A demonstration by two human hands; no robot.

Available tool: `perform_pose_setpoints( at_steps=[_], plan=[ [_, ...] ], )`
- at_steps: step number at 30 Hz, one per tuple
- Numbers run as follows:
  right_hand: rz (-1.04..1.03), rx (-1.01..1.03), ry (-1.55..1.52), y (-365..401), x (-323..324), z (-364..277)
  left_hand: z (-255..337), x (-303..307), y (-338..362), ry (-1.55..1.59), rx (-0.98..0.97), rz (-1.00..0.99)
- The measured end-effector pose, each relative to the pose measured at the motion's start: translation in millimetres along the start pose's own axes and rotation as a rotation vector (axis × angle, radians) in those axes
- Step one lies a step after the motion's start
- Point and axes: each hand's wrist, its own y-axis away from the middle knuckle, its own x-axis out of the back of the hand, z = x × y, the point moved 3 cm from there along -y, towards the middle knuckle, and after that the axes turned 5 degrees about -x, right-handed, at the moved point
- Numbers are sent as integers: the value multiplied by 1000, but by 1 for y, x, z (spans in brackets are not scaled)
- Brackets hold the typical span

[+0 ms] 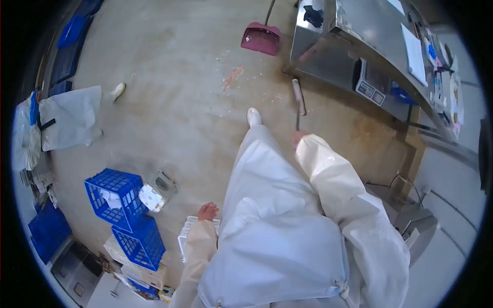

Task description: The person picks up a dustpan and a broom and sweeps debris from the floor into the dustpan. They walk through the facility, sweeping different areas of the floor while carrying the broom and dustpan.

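My right hand (299,137) is closed around the dark handle of a broom (299,96), whose narrow pale head rests on the floor near the foot of the steel table. My left hand (208,211) hangs beside my apron with its fingers loosely curled and apart, and holds nothing. Below it in view is a white basket (186,237), partly hidden by my sleeve. Ahead on the floor lie orange-red scraps (233,77) and small pale bits. A pink long-handled dustpan (261,39) stands beyond them.
A steel table (321,61) with a scale (371,84) on its lower level runs along the right. Blue crates (115,197) and a foil-topped metal item (152,197) stand at the left. Farther left is another person in a white apron (72,118).
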Motion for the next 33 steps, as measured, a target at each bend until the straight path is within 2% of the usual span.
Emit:
perform_pose_setpoints(
  at_steps=[1, 2, 4, 5, 6, 9, 12, 15, 16, 19, 21, 22, 26, 28, 31, 33],
  plan=[
    [-32, 118, 251, -6, -5, -7, -1, 3, -5, 3, 31, -14],
    [-10, 145, 262, -21, -16, 3, -8, 11, -12, 4, 64, -27],
    [-24, -232, -459, 6, -25, -19, 1, 22, -14, -43, 107, -16],
    [-50, -202, -671, 41, -11, -39, 8, 22, -14, -89, 117, 6],
    [-119, -216, -730, 38, -4, -15, 17, 22, -14, -133, 126, 26],
    [-33, -339, -979, 84, 23, 6, 33, 57, -66, 157, 392, -241],
    [113, -408, -1068, 93, 42, 36, 112, 25, -63, -170, 93, -96],
    [299, -374, -955, 56, 65, 89, 160, 3, -89, -215, -22, -158],
    [364, -349, -887, 34, 72, 112, 177, -11, -88, -266, -45, -124],
    [199, -209, -1209, -29, 81, 184, 226, -64, -57, -394, -106, -61],
    [93, -110, -1421, -40, 72, 203, 241, -76, -50, -451, -119, -76],
    [251, -205, -1136, -39, 56, 207, 243, -73, -53, -471, -115, -92],
    [755, -518, 89, -16, -34, 124, 247, -60, -66, -552, -71, -136],
    [687, -388, 36, 1, -55, 122, 257, -61, -77, -612, -51, -147],
    [335, -490, -344, 73, -32, 58, 271, -53, -93, -692, -40, -172],
    [280, -423, -492, 102, -25, 49, 287, -52, -110, -697, -43, -214]
  ],
)
